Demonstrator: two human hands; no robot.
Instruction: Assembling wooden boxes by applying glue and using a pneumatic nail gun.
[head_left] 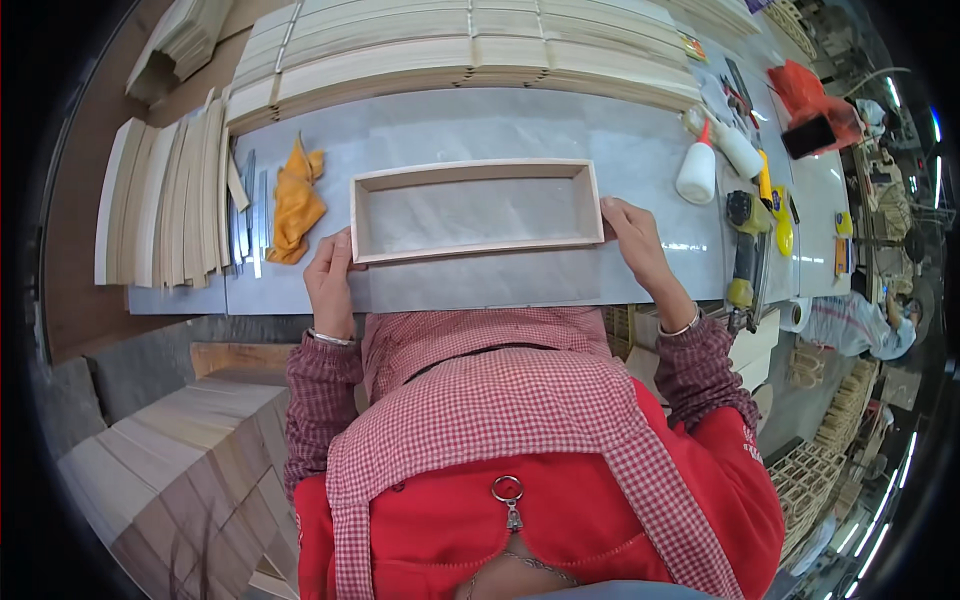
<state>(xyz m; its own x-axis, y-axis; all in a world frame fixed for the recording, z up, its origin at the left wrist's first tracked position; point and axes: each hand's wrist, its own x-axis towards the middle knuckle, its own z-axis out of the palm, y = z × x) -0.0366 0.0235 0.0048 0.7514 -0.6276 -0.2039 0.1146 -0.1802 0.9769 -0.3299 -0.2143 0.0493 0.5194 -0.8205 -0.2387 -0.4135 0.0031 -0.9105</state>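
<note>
Fingers of the left hand [328, 285] and right hand [638, 243] clamped on opposite short ends of a pale wooden frame [480, 250], centred over the worktop [450, 287]; contact beneath unclear. Probably light, stiff; corners perhaps fragile. End walls suit gripping. Forearms reach forward, flanking torso.

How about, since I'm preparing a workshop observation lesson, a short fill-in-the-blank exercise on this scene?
1. The left hand holds the left end of the rectangular wooden frame, and the right hand holds its ____ end.
2. The crumpled cloth left of the frame is ____.
3. The white squeeze bottle nearest the frame has a ____ nozzle.

Missing words: right; orange; red
</note>
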